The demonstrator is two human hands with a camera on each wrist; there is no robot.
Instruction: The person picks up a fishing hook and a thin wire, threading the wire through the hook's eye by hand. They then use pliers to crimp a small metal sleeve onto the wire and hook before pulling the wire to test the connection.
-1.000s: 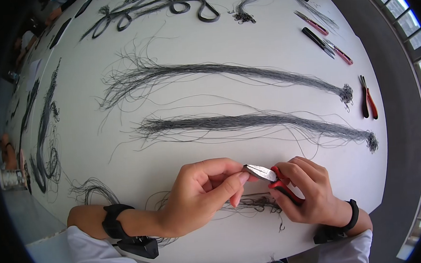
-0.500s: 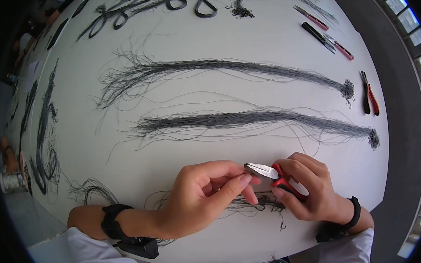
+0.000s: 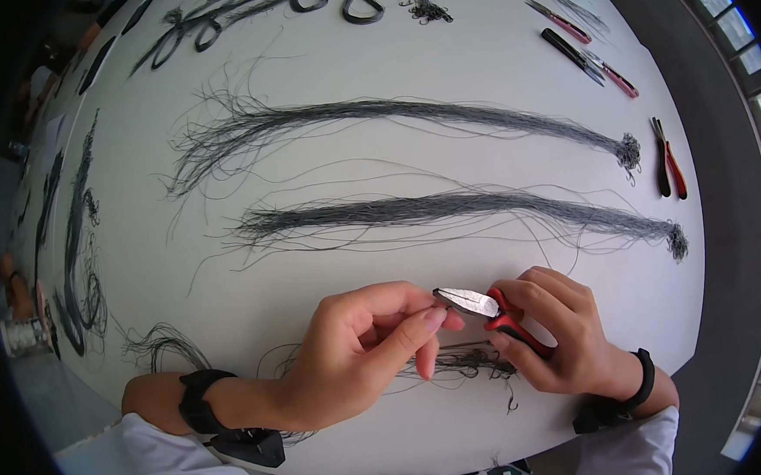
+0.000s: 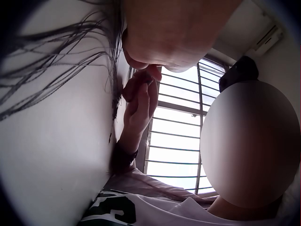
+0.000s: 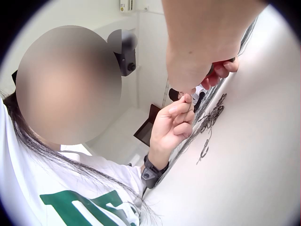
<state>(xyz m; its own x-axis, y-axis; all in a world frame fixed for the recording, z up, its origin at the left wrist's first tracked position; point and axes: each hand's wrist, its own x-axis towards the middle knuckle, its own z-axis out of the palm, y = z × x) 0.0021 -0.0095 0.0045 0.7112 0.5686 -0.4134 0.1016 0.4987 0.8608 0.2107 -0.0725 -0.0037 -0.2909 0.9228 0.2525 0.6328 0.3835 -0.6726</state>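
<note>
My right hand (image 3: pixel 556 331) grips red-and-black handled pliers (image 3: pixel 467 302), their metal nose pointing left. At the nose's tip, my left hand (image 3: pixel 374 351) pinches a thin wire between thumb and forefinger; most of it is hidden by the fingers. The other left fingers curl loosely below. In the right wrist view the left hand (image 5: pixel 174 125) shows the fingertips pressed together. Under both hands lies a loose bundle of dark wires (image 3: pixel 471 362) with hooked ends, partly covered by the left hand.
Two long wire bundles (image 3: pixel 414 209) stretch across the white table (image 3: pixel 356 265), with tangled hooked ends at right. Another pair of pliers (image 3: pixel 668 159) and several cutting tools (image 3: pixel 572 56) lie along the right side. Looped bundles (image 3: pixel 305 0) rest at the back, others (image 3: pixel 76 239) at left.
Both hands keep their hold, with the pliers' nose staying at the left fingertips. The head view has shifted slightly, so the table's things sit a little higher in it.
</note>
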